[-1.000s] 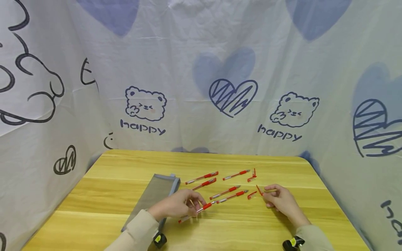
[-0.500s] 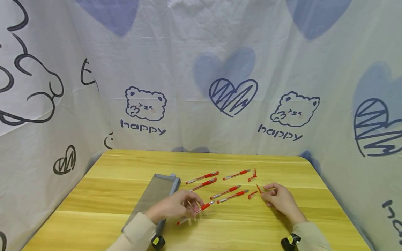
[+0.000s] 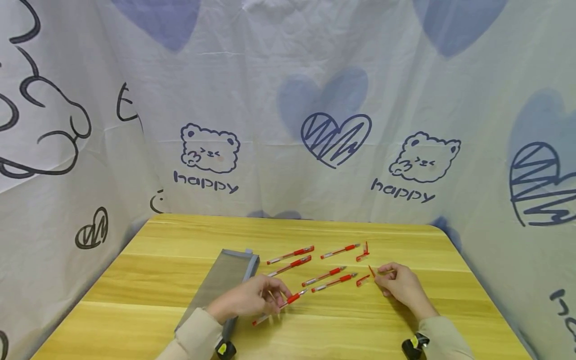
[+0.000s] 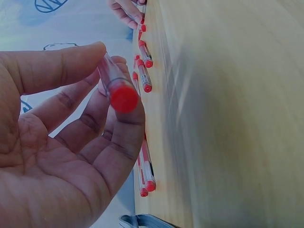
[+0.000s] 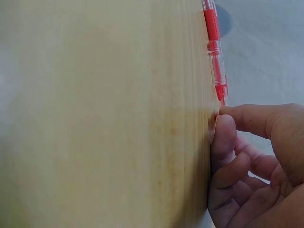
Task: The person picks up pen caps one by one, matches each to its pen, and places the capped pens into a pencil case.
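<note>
In the head view my left hand (image 3: 252, 299) pinches a red gel pen (image 3: 293, 298) without its cap, its metal tip pointing up and right. The left wrist view shows the red end plug of this pen (image 4: 122, 97) facing the camera, the barrel between thumb and fingers. On the right side of the table, my right hand (image 3: 402, 286) pinches a red pen cap (image 3: 371, 270) between thumb and forefinger. Its fingertips hide most of that cap in the right wrist view. Just left of it lies another red cap (image 3: 362, 280).
Two capped red pens (image 3: 290, 255) lie behind the left hand. Several uncapped pens (image 3: 334, 283) lie in the middle, and more red cap pieces (image 3: 362, 257) sit at the back right. A grey pouch (image 3: 216, 280) lies under the left forearm. Patterned cloth (image 3: 270, 100) surrounds the table.
My left hand has shifted slightly left and down with the pen. My right hand has barely moved and still pinches the cap.
</note>
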Available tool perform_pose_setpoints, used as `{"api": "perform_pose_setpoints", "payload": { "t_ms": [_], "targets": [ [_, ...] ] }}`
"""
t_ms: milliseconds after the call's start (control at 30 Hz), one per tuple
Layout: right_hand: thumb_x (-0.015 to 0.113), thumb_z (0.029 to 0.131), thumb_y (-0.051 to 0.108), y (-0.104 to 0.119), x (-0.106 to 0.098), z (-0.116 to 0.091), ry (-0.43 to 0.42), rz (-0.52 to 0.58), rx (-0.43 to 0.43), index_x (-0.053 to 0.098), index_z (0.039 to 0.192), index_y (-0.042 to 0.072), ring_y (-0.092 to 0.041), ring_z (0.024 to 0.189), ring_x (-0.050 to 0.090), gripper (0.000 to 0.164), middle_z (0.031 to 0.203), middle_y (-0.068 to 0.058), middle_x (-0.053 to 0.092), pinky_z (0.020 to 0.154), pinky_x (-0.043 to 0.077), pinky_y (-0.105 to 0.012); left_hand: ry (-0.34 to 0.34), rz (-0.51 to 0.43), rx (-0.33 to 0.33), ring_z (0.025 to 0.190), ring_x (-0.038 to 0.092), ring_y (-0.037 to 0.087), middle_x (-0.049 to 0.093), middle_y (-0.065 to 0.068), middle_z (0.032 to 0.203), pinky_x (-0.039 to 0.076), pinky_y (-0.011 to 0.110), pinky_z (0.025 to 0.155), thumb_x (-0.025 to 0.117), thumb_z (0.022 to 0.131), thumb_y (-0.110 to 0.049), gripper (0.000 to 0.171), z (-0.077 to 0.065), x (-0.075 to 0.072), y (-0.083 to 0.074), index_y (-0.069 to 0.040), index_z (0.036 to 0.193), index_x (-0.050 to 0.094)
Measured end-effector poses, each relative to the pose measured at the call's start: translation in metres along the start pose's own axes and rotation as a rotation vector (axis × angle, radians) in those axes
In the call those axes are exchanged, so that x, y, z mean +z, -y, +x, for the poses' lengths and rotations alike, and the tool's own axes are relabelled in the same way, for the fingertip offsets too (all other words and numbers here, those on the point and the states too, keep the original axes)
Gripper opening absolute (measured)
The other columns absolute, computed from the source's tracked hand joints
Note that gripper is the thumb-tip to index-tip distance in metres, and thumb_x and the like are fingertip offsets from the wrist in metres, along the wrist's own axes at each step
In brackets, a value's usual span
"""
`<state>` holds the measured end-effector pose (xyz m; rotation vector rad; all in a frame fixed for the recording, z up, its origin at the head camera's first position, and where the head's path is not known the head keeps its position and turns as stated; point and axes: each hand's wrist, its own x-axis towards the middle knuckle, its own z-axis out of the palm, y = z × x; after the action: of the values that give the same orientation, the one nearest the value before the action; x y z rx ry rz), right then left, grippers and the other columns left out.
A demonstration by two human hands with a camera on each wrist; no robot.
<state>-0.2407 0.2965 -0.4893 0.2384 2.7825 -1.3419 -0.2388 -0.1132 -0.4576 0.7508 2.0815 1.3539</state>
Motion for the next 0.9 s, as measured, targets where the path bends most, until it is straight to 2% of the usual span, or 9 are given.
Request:
{"api": "perform_pose_setpoints", "payload": {
  "t_ms": [533, 900],
  "targets": [
    [0.074, 0.099, 0.014, -0.0003, 0.0003, 0.0036, -0.018, -0.036, 0.011, 0.072, 0.115, -0.003, -0.017, 0.065, 0.065, 0.023, 0.092, -0.010, 0.070, 0.062, 0.060, -0.031, 0.001, -0.017, 0.016, 0.084, 0.065, 0.016, 0.070, 0.008, 0.098, 0.056, 0.022, 0.074, 0.072, 0.091, 0.009, 0.032, -0.0021, -0.0009, 0.0068, -0.002, 0.120, 0.073],
    [0.074, 0.098, 0.009, -0.0018, 0.0009, 0.0065, -0.032, -0.034, 0.023, 0.073, 0.108, -0.004, -0.015, 0.064, 0.066, 0.017, 0.088, -0.010, 0.071, 0.061, 0.059, -0.029, 0.000, -0.050, 0.001, 0.084, 0.065, 0.017, 0.071, 0.010, 0.100, 0.056, 0.023, 0.074, 0.070, 0.092, 0.009, 0.032, -0.0035, -0.0033, 0.0083, -0.001, 0.122, 0.073]
  ]
}}
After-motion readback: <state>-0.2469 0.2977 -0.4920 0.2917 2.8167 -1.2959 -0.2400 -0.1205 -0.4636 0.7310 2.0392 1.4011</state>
